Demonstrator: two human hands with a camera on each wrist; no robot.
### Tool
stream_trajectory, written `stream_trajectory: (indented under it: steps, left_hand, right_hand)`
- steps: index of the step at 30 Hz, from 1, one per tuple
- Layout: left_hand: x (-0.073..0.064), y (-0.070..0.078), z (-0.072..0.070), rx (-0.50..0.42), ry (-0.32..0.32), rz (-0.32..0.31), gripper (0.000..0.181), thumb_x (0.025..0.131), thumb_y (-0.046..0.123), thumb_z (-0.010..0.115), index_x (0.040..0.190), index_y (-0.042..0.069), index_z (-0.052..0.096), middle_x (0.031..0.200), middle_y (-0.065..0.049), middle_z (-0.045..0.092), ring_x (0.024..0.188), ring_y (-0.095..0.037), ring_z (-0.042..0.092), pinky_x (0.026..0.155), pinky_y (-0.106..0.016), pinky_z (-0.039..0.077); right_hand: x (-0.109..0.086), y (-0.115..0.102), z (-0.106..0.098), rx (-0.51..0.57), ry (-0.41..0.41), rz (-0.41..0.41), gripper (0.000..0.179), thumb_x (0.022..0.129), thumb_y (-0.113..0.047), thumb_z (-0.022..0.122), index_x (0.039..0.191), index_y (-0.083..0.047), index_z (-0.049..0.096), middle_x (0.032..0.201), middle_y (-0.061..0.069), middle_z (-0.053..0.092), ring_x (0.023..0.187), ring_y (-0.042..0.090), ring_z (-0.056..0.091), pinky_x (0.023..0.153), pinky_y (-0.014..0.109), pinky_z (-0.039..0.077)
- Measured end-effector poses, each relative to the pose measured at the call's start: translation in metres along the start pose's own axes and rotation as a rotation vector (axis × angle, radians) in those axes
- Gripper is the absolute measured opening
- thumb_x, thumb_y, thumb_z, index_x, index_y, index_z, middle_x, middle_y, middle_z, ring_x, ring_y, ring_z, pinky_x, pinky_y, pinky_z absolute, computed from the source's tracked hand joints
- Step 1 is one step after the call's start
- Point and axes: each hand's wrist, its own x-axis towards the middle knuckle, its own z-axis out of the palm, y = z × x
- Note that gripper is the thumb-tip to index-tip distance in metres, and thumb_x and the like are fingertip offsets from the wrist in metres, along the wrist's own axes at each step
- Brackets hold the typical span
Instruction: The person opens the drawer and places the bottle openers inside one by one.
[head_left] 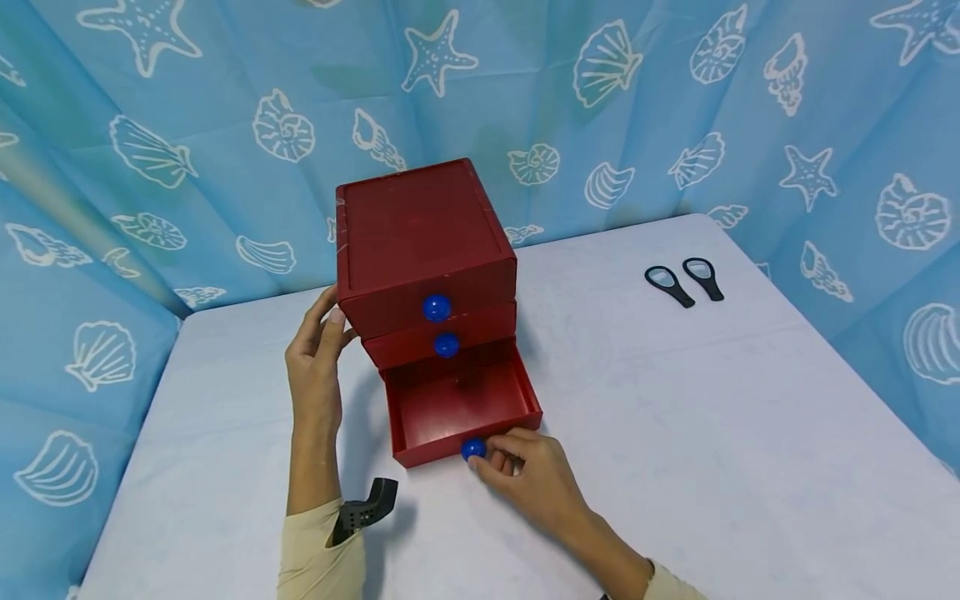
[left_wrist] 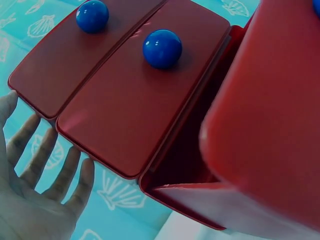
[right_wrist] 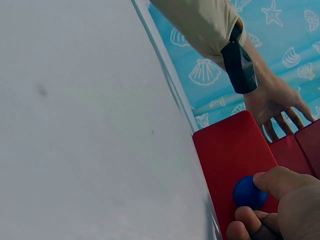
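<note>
White table (head_left: 675, 433); on it, red cabinet (head_left: 420, 229), likely light, stiff plastic, may slide unless braced. Bottom drawer (head_left: 431, 452) extended. Left hand (head_left: 317, 350), fingers spread, at cabinet's side; right hand (head_left: 534, 471) pinches slick-looking blue knob (right_wrist: 248, 194), likely best hold.

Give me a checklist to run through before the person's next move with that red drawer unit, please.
1. Right hand on the lowest blue knob: ok, thumb and fingers pinch it.
2. Left hand outside the bottom drawer: ok, it is up at the left side of the red drawer unit.
3. Left hand bracing firmly: cannot tell, pressure does not show.
4. Top drawer and middle drawer closed: ok, both look closed.
5. Bottom drawer closed: not ok, it stands open.
6. Two magnifying glasses out of the way: ok, they lie apart, to the right.
</note>
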Motion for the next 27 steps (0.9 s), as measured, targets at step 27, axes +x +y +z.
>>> stream_trajectory:
  steps: [27]
  left_hand:
    - [-0.001,0.000,0.000,-0.012,-0.008,-0.007,0.043,0.101,0.028,0.058,0.143,0.014,0.057,0.144,-0.008,0.054,0.132,-0.028,0.048,0.099,-0.034,0.049]
  right_hand:
    - [-0.021,-0.006,-0.008,-0.045,-0.017,0.026,0.017,0.082,-0.025,0.085,0.086,-0.013,0.073,0.075,-0.011,0.059,0.064,0.006,0.056,0.056,0.019,0.051]
